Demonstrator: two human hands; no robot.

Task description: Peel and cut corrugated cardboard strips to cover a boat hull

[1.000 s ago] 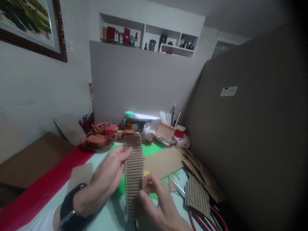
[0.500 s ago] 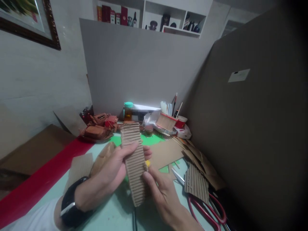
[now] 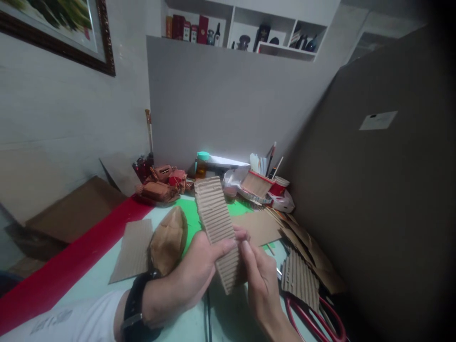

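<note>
A strip of corrugated cardboard (image 3: 215, 209), its ridges bare, is held up tilted over the table. My left hand (image 3: 199, 263) grips it, thumb across the ridged face and fingers behind. At the strip's right edge, my right hand (image 3: 261, 278) has thumb and forefinger pinched together, close to the left fingertips; the exact bit between them is hidden. Left of my hands lies a rounded brown paper-covered piece (image 3: 169, 240), beside a flat cardboard piece (image 3: 133, 249). A small ridged cardboard piece (image 3: 300, 278) rests over red-handled scissors (image 3: 309, 320) at the right.
Brown cardboard models (image 3: 158, 190) stand at the table's back left. A teal-lidded jar (image 3: 201, 166), a box (image 3: 257, 184) and a red cup (image 3: 279, 186) line the back. Cardboard sheets (image 3: 258, 225) lie ahead over green paper (image 3: 190, 213). A grey partition (image 3: 356, 190) rises on the right.
The view has turned left, so the scene sits further right. My left thumb now lies lower on the strip, and my right fingers have moved up its edge toward the left fingertips.
</note>
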